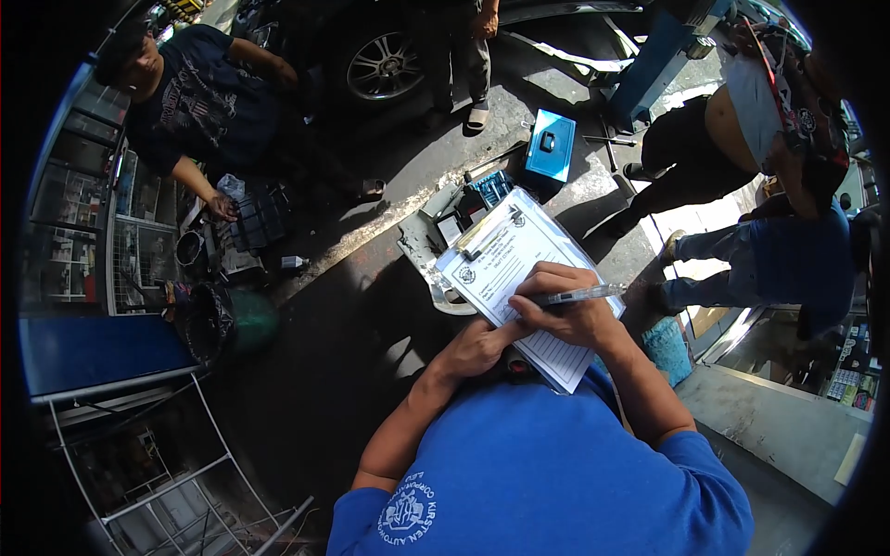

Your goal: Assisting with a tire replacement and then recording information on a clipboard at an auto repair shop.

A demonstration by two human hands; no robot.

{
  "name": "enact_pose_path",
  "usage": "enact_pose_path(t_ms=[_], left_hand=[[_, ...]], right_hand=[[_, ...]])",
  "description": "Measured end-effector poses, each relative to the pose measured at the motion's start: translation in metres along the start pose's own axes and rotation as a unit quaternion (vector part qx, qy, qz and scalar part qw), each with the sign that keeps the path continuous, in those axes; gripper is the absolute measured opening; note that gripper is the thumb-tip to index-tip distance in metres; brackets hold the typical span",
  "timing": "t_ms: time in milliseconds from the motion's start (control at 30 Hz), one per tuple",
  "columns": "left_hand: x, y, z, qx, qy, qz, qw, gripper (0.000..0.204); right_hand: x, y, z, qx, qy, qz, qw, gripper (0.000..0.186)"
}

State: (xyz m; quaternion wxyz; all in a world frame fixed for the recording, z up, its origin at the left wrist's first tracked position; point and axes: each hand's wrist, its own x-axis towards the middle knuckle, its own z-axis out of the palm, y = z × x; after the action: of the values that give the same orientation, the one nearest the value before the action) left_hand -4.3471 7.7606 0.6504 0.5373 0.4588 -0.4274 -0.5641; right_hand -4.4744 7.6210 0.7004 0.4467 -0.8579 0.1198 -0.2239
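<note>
A clipboard (460, 243) with a white printed form (502, 268) is tilted in front of my chest, its metal clip at the far left end. My left hand (475, 350) grips the clipboard's left edge, with the thumb lying over the paper. Resting on the form, my right hand (577, 310) is closed round a clear pen (593, 293) whose back end points right. The pen's tip is hidden behind my fingers, so I cannot tell whether it touches the paper.
Beyond the clipboard are a blue toolbox (552, 148) and a light plastic chair (416, 243) bearing tools. Co-workers stand at right and far centre; another, far left, touches a dark part (259, 218). A car wheel (384, 67) is behind. A metal frame (158, 463) stands near left.
</note>
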Motion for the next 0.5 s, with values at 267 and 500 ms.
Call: enact_pose_path(t_ms=[267, 500], left_hand=[[-0.003, -0.002, -0.003, 0.028, -0.001, 0.006, 1.0, 0.03], [-0.001, 0.0, -0.002, -0.019, 0.009, -0.015, 1.0, 0.026]], right_hand=[[0.002, -0.003, 0.001, 0.001, 0.013, 0.009, 1.0, 0.011], [0.002, -0.004, 0.001, 0.005, 0.009, 0.03, 0.999, 0.012]])
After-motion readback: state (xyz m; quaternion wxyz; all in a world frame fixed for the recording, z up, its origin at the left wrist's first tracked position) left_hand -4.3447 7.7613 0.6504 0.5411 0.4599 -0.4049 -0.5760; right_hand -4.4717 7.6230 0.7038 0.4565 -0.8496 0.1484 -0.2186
